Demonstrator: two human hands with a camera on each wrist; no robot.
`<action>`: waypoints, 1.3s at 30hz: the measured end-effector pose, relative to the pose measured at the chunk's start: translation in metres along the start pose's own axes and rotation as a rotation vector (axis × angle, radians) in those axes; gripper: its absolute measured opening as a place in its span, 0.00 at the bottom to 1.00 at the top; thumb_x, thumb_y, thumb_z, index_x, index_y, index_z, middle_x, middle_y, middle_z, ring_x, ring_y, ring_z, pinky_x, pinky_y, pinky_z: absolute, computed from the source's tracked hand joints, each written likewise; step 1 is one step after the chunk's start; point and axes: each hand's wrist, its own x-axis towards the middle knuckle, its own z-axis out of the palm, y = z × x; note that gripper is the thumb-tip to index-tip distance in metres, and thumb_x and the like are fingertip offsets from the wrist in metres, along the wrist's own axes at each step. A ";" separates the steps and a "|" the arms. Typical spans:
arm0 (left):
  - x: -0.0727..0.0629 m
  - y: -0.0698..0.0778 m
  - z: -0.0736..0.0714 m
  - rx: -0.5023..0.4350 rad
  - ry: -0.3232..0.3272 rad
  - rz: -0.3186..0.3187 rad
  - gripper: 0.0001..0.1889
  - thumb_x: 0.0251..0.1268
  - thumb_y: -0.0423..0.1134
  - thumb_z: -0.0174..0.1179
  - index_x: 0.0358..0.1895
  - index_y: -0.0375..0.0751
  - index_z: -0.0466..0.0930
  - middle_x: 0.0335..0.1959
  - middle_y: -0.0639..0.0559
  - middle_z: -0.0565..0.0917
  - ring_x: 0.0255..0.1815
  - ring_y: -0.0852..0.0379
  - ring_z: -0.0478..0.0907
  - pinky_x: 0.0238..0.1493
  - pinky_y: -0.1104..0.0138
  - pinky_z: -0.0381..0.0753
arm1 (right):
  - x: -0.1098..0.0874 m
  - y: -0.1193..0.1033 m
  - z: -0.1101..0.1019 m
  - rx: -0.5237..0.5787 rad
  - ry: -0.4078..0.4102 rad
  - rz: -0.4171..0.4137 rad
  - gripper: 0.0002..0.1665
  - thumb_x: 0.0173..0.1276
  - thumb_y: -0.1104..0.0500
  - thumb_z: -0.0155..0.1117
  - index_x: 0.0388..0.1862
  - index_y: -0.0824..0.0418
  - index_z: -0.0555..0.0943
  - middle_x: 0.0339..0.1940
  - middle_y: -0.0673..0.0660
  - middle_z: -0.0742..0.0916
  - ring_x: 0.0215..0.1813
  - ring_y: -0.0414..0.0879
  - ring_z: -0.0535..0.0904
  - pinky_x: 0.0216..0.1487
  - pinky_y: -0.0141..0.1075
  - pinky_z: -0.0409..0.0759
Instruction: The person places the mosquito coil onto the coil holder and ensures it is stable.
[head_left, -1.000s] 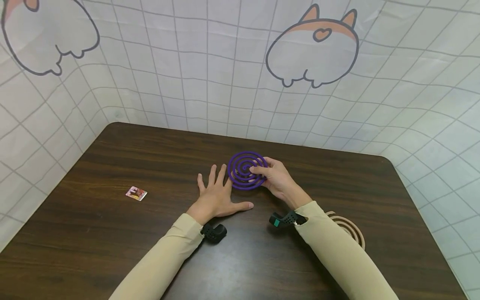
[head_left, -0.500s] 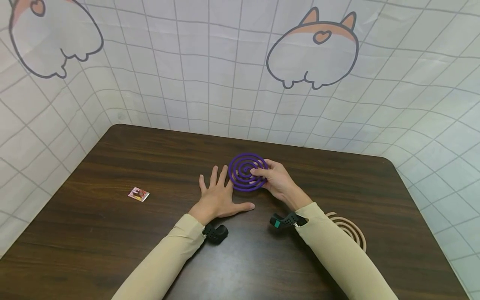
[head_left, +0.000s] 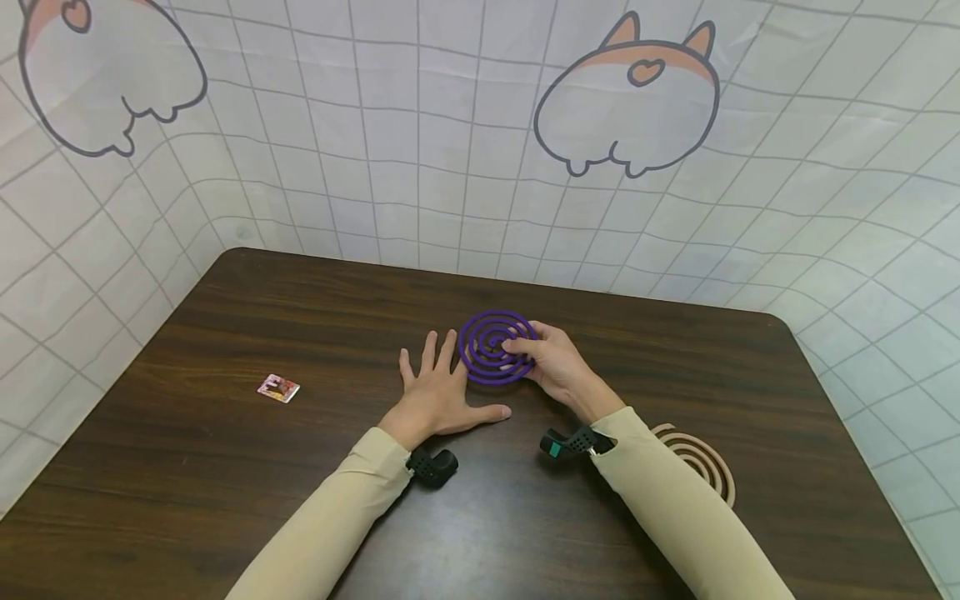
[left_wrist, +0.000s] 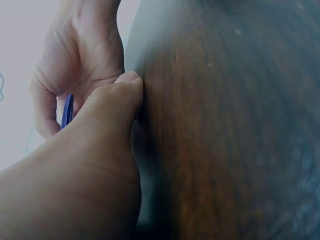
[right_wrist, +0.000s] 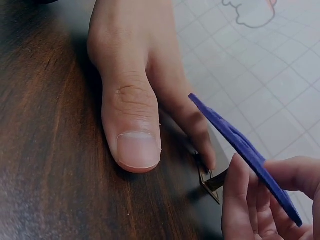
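A purple mosquito coil (head_left: 495, 342) is in my right hand (head_left: 561, 367), pinched between thumb on top and fingers beneath. In the right wrist view the coil (right_wrist: 252, 160) appears edge-on and tilted. My left hand (head_left: 435, 396) lies on the dark wooden table with fingers spread and thumb stretched to the right. Under the coil, a small metal stand (right_wrist: 214, 184) sits at the tip of a left finger (right_wrist: 192, 127). From the left wrist, the purple edge (left_wrist: 67, 111) shows behind the left thumb (left_wrist: 117, 95).
A beige mosquito coil (head_left: 705, 457) lies on the right side of the table, partly hidden by the right sleeve (head_left: 675, 492). At left lies a small colourful card (head_left: 278, 387). A white gridded curtain (head_left: 420, 150) hangs behind the table (head_left: 337, 308).
The purple coil has shifted slightly down in the head view, within the right hand's grip. The left hand keeps its place on the table. The head view has shifted a little.
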 end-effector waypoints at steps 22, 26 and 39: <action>-0.003 0.004 0.000 0.004 -0.010 -0.012 0.63 0.54 0.85 0.54 0.86 0.55 0.42 0.88 0.43 0.37 0.89 0.38 0.25 0.79 0.28 0.29 | -0.001 0.002 -0.002 0.015 -0.008 0.019 0.16 0.73 0.67 0.62 0.57 0.62 0.72 0.39 0.49 0.89 0.35 0.39 0.88 0.40 0.31 0.88; -0.004 0.004 0.000 0.000 -0.007 -0.015 0.63 0.54 0.84 0.54 0.86 0.54 0.42 0.88 0.43 0.37 0.89 0.38 0.25 0.79 0.28 0.29 | -0.001 0.002 -0.002 0.008 -0.011 0.022 0.16 0.73 0.67 0.62 0.56 0.62 0.72 0.38 0.49 0.88 0.35 0.39 0.88 0.40 0.31 0.88; -0.007 0.004 0.000 0.003 -0.007 -0.022 0.63 0.54 0.85 0.54 0.86 0.55 0.42 0.88 0.43 0.37 0.89 0.38 0.25 0.79 0.28 0.28 | 0.001 0.001 0.003 -0.031 0.050 0.050 0.13 0.71 0.67 0.63 0.50 0.60 0.71 0.35 0.49 0.87 0.32 0.38 0.85 0.39 0.31 0.86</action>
